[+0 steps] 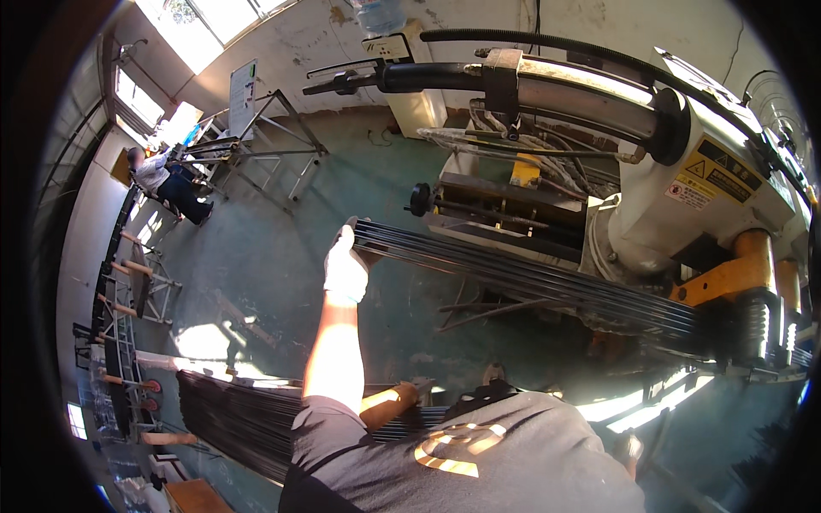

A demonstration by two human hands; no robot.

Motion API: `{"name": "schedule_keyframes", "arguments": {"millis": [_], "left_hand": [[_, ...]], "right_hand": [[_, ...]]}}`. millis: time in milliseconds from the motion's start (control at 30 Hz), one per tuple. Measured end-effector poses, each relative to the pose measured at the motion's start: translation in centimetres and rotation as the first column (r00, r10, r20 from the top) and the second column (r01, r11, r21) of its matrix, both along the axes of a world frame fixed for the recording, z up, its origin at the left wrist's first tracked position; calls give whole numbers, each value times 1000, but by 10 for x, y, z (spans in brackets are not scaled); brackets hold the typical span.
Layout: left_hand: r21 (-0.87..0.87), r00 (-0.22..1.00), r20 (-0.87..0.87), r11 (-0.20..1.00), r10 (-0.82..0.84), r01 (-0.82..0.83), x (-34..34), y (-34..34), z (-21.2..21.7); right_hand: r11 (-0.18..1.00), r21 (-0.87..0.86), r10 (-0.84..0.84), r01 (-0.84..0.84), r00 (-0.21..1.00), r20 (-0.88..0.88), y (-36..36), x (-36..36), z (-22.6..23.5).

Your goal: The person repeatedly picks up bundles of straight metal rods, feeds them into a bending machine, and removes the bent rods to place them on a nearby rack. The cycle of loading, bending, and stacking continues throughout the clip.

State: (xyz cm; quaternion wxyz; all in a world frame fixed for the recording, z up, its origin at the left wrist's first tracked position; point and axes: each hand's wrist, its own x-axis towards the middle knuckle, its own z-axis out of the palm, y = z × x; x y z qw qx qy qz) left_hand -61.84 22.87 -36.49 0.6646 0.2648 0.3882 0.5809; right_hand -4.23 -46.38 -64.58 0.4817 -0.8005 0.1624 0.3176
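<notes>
My left hand, in a white glove, is closed around the near-left end of a bundle of long, thin black rods. From my glove the rods slope down to the right, along the front of a large white machine. Their far end passes beside its yellow arm and a coil spring. My left arm is stretched forward. I do not see my right hand; a small pale shape beside my shirt on the right is too unclear to name.
More black rods lie on a rack with round rollers at lower left. A black hand knob sticks out from the machine. Farther back stand a metal frame and a whiteboard. Another person is at the far left.
</notes>
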Motion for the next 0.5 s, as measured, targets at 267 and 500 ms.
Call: {"name": "schedule_keyframes", "arguments": {"millis": [267,500], "left_hand": [[-5,995,11,995,103,-103,-8,-1,14],[22,980,135,990,-143,141,14,2,5]], "right_hand": [[979,195,63,-54,997,-42,26,7,8],[987,-148,75,-68,996,44,49,-33,64]]}}
